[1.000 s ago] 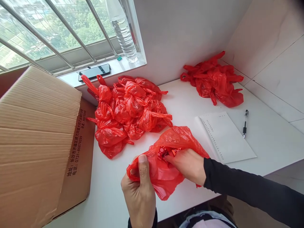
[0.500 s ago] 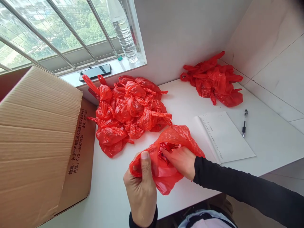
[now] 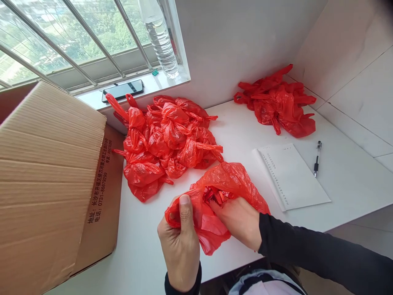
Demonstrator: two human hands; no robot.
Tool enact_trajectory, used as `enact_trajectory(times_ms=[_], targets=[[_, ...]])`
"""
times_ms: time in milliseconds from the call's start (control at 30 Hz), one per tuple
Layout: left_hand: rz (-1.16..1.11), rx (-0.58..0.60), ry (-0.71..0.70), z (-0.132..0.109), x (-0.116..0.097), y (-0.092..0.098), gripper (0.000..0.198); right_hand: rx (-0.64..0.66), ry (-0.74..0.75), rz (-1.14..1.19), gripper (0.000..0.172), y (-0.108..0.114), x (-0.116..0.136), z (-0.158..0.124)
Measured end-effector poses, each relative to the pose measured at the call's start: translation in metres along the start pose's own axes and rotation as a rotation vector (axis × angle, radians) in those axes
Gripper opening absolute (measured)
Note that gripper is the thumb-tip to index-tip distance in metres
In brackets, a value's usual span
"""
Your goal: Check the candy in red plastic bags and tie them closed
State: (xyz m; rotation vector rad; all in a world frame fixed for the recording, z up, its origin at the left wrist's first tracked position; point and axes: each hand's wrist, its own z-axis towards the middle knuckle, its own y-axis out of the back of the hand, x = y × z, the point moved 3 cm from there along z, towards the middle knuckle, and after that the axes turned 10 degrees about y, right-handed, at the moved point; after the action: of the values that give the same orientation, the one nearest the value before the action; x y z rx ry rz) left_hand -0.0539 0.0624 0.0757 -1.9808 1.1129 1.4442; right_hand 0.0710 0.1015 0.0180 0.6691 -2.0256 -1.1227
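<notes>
An opened red plastic bag [image 3: 227,176] rests on the white table, with small red patterned packets [image 3: 219,196] showing in its mouth. My left hand [image 3: 181,241] is closed on the bag's left edge, thumb up, the plastic bunched in its fingers. Inside the bag's mouth is my right hand [image 3: 238,217], beside the packets; its fingertips are hidden, so whether it grips any cannot be made out. Just beyond lies a pile of several knotted red bags [image 3: 172,135].
A cardboard box [image 3: 49,176] stands at the left. More red bags [image 3: 279,102] lie at the back right, near an open notebook [image 3: 291,176] and a pen [image 3: 317,159]. On the windowsill are a phone [image 3: 123,90] and a water bottle [image 3: 162,45].
My right hand has shifted slightly right and down within the bag, and more of the packets show. My left hand has moved slightly left, still holding the bag's edge.
</notes>
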Motion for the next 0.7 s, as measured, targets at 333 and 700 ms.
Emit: enact_trajectory(times_ms=[333, 700], targets=[[0.008, 0.023, -0.001, 0.002, 0.003, 0.001, 0.049, -0.055, -0.004, 0.019, 0.060, 0.012, -0.007, 0.008], [-0.011, 0.040, -0.017, 0.003, -0.002, 0.003, 0.049, -0.142, -0.008, 0.083, 0.014, 0.005, -0.008, 0.006]])
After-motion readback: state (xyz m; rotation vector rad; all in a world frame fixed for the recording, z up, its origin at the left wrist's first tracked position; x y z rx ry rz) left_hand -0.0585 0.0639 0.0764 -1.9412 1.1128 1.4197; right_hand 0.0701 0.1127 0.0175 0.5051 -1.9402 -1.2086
